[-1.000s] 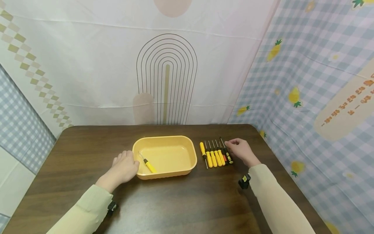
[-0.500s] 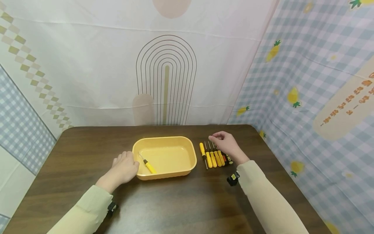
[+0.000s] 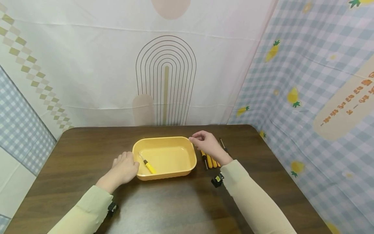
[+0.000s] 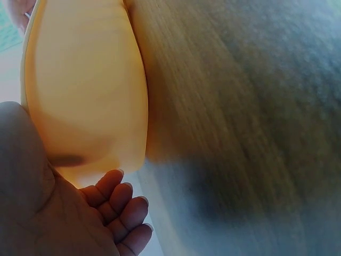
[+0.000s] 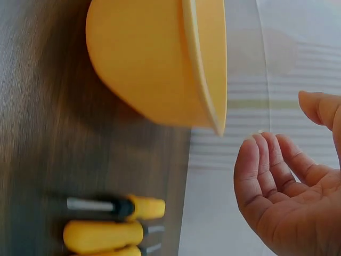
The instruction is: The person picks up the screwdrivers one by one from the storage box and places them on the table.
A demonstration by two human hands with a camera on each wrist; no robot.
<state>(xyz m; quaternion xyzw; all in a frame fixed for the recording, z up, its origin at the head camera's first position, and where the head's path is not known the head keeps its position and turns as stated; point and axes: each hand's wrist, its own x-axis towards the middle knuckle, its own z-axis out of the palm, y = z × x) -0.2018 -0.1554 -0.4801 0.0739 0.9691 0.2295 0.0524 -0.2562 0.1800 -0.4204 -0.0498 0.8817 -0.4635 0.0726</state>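
A yellow rectangular tray (image 3: 166, 175) sits on the table, with one yellow-handled screwdriver (image 3: 150, 167) lying inside at its left end. My left hand (image 3: 124, 167) holds the tray's left end; in the left wrist view its thumb lies over the rim and its fingers curl by the outer wall (image 4: 90, 90). Near the tray's back right corner hovers my right hand (image 3: 205, 143), fingers loosely bent and thumb apart, with nothing held in the right wrist view. Below it several yellow-handled screwdrivers (image 5: 104, 236) lie in a row, partly hidden by that hand in the head view.
The dark wooden table (image 3: 175, 204) reaches back to a white patterned cloth (image 3: 102, 65). A blue checked cloth (image 3: 321, 97) hangs along the right side. The row of screwdrivers lies just right of the tray.
My right hand has moved left from the right end of the screwdriver row, across it, to the tray's right rim. My left hand, the tray and the screwdriver inside stay put.
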